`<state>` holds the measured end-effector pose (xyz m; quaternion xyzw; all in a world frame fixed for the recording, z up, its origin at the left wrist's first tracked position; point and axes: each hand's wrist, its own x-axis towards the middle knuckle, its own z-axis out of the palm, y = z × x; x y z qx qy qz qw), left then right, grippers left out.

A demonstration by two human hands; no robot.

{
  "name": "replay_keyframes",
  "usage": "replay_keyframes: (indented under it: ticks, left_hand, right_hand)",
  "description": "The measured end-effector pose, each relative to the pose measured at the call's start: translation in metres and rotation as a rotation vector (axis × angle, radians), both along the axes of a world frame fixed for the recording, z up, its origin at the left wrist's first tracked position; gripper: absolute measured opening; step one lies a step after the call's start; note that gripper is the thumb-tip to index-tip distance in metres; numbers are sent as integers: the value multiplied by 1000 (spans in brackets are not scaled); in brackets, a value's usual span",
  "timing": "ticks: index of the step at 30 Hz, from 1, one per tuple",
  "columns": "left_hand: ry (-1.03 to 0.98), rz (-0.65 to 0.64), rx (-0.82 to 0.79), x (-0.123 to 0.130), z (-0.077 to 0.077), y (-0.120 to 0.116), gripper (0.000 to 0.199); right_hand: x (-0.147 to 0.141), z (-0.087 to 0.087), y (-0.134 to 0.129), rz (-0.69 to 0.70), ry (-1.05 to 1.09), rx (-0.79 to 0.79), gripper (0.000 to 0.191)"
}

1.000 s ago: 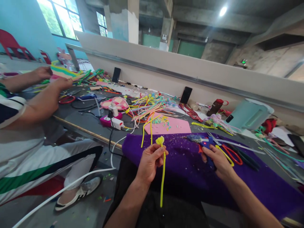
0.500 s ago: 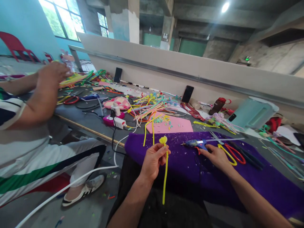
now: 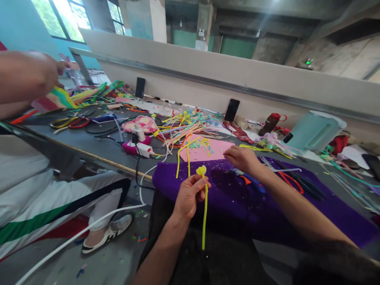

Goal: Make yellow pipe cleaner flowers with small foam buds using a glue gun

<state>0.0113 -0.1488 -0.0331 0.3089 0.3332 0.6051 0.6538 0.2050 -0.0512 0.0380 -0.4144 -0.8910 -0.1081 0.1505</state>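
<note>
My left hand (image 3: 191, 194) is closed in a pinch around a yellow pipe-cleaner flower (image 3: 204, 209). Its curled yellow head sticks up above my fingertips, and the straight stem hangs below. Over the right edge of a pink sheet (image 3: 218, 149) is my right hand (image 3: 242, 158), fingers stretched forward and nothing visible in them. Small yellow and teal bits (image 3: 200, 144) lie scattered on that sheet. Just under my right wrist, a blue glue gun (image 3: 257, 184) rests on the purple cloth (image 3: 225, 198), partly hidden by the forearm.
Red-handled scissors (image 3: 292, 182) lie right of my forearm. Two yellow pipe cleaners (image 3: 188, 158) hang over the sheet's left side. Behind are piled pipe cleaners (image 3: 190, 126), a power strip (image 3: 138, 146), a phone (image 3: 231, 110) and a brown bottle (image 3: 270, 124). A co-worker's arm (image 3: 26, 81) is at left.
My right hand has let go of the glue gun and moved left and forward to the pink sheet. My left hand still holds the flower. The view has shifted slightly.
</note>
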Motion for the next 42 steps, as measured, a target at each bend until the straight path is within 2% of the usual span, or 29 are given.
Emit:
replay_keyframes:
  ticks: [3,5,8,11,16,24,32,36,42]
  left_hand:
    - [-26,2,-36,-4,0,1,20]
    - [-48,-12,-57,-7,-1,1,20]
    - [-69,-31,-58,-10,0,3,17]
    - [-78,-31,-29,-11,0,4,15]
    - [-64,-28,-6,-10,2,5,16]
    - [-42,-15,-37,-4,5,6,18]
    - [-60,-29,-50,-8,3,6,19]
    - [-68,-37,-41,-9,3,5,17]
    - [-88,-54,-62,-9,5,6,21]
  right_hand:
    - [-26,-3,40,100,-138,-67,22]
    - [-37,-9,57,109,-258,-59,27]
    - [-47,-17,69,138,-462,-74,25]
    - [-51,-24,73,149,-553,-90,20]
    - [-51,-27,75,127,-522,-88,19]
    - [-42,-12,85,39,-396,-62,28]
    - [-56,-23,82,156,-482,-135,21]
    - [-59,-24,82,159,-458,-125,18]
    - [-61,-9,71,56,-273,-46,21]
